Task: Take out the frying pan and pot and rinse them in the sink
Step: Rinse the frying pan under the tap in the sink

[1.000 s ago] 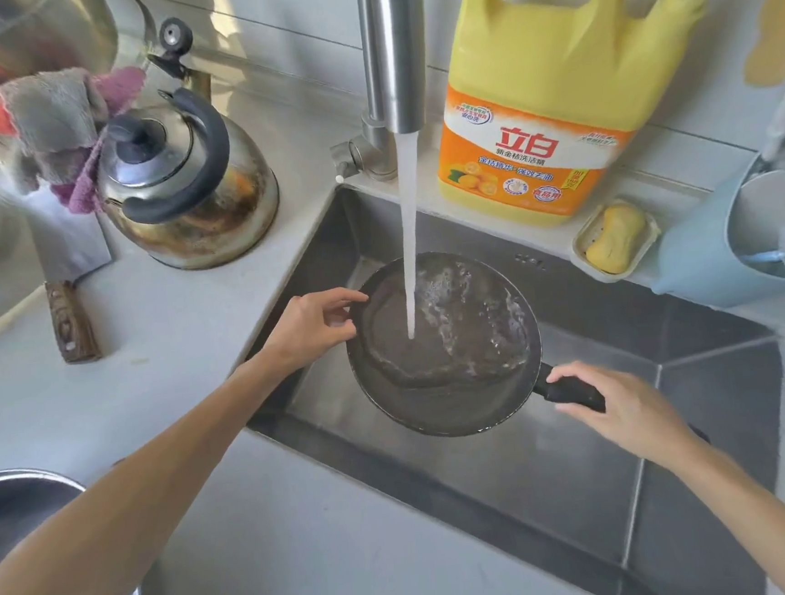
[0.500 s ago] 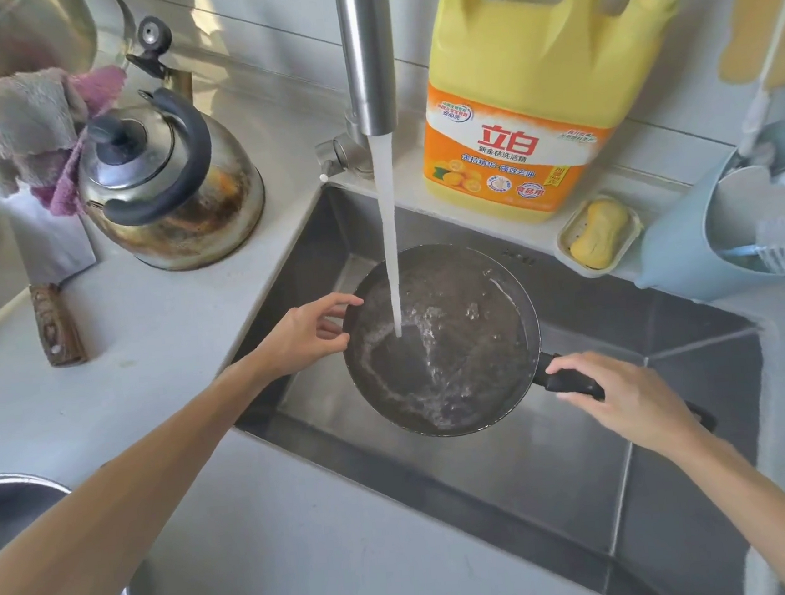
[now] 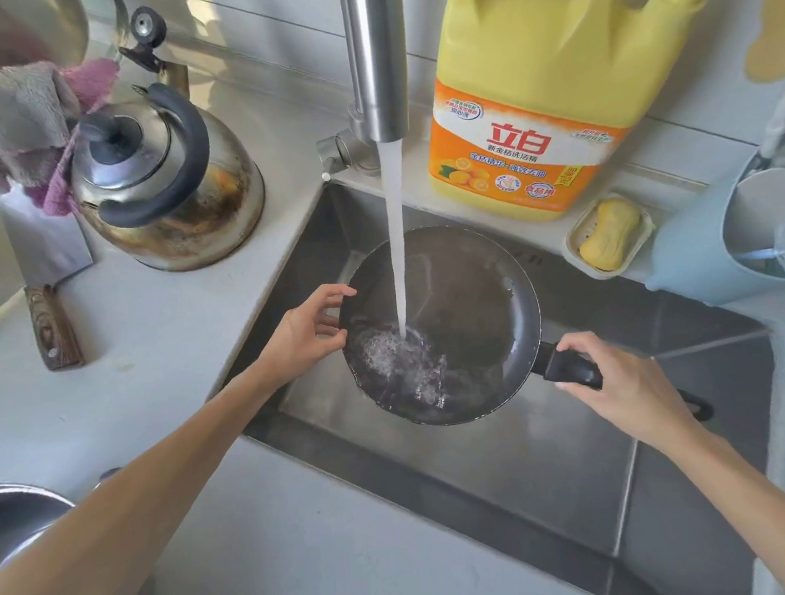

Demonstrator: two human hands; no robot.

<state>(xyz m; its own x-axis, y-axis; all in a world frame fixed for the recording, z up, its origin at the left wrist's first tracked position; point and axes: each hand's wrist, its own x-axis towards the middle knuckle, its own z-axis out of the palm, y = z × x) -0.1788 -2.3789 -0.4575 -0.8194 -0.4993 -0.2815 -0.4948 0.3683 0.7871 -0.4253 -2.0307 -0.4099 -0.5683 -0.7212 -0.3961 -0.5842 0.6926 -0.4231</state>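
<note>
Nearest, at the lower left, the steel pot [image 3: 15,515] waits on the counter [image 3: 148,347], apparently not yet rinsed. Over the sink [image 3: 492,488] the right hand [image 3: 626,381] wraps the frying pan [image 3: 470,290] by its black handle [image 3: 572,369]. The left hand [image 3: 301,336] meets the pan's left rim with loosely bent fingers; whether it truly pinches I cannot tell. The pan tilts under the water stream [image 3: 397,249], so pooled water could slosh over the near rim if tipped further, and a wet handle might twist in the grip. Lifting carelessly could knock the faucet [image 3: 376,52] right above. Behind stand the detergent jug [image 3: 529,95] and soap dish [image 3: 610,233], with the kettle [image 3: 167,184] far left.
</note>
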